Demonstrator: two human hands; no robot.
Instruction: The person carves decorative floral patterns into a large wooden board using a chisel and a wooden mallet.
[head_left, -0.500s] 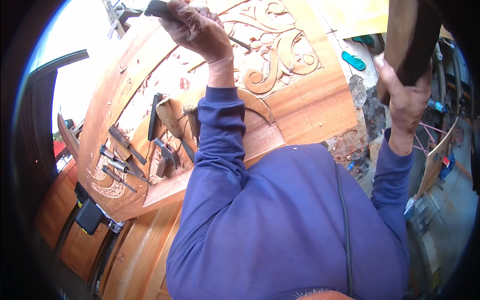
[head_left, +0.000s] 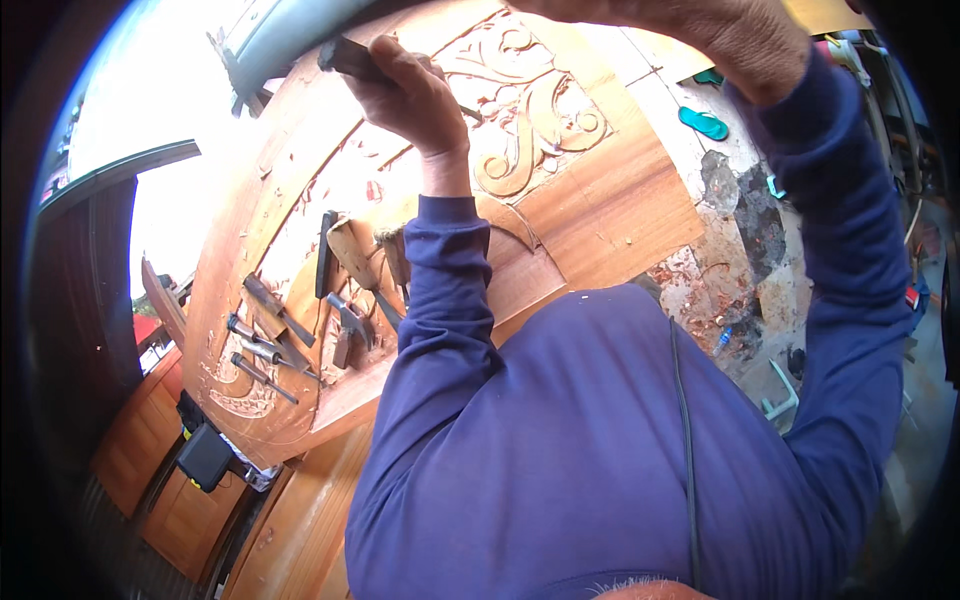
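Observation:
My left hand (head_left: 418, 108) is closed round the dark handle of a carving chisel (head_left: 352, 60). The thin blade comes out beyond the hand and reaches the scrollwork of a carved wooden panel (head_left: 625, 215). At the top edge my right hand (head_left: 715, 35) is raised high, its fingers cut off by the picture's edge. A blurred, dark wooden mallet (head_left: 300, 35) sweeps over the chisel's handle end, in line with that hand. Beside my left forearm, several chisels and gouges (head_left: 262, 345) lie on the panel with a small hammer-like tool (head_left: 348, 322).
Wood shavings (head_left: 240, 400) lie on the panel. A black boxy device (head_left: 205, 458) is fixed near its lower left corner. On the stained floor to the right are a green sandal (head_left: 703, 123) and a pale green bracket-shaped piece (head_left: 782, 390). Wooden boards (head_left: 300, 510) stand below the panel.
My right hand has swung the wooden mallet from the right side up and across toward the chisel. My left hand keeps its hold, and the whole view has shifted slightly.

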